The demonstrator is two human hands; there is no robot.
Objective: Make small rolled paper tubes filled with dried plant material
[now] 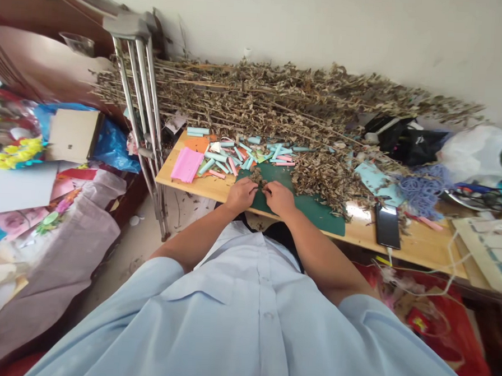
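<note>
At the front edge of the green mat [317, 213], my left hand [241, 195] and my right hand [279, 198] are close together, fingers closed in a pinch. Bits of dried leaves [258, 177] show at and just beyond the fingertips; their exact grip is partly hidden. To the right lies a loose heap of crumbled dried leaves [325, 178]. Several light blue and pink paper rolls [207, 166] are scattered beyond and left of my hands, with a pink paper stack [187, 164] near the table's left end.
Long bundles of dried leafy stalks [256, 95] line the wall behind the wooden table [427, 248]. Metal crutches [148, 109] stand at its left. Rightward are a phone [387, 225] with a cable, tangled blue cord [423, 188] and a white plastic bag [474, 152].
</note>
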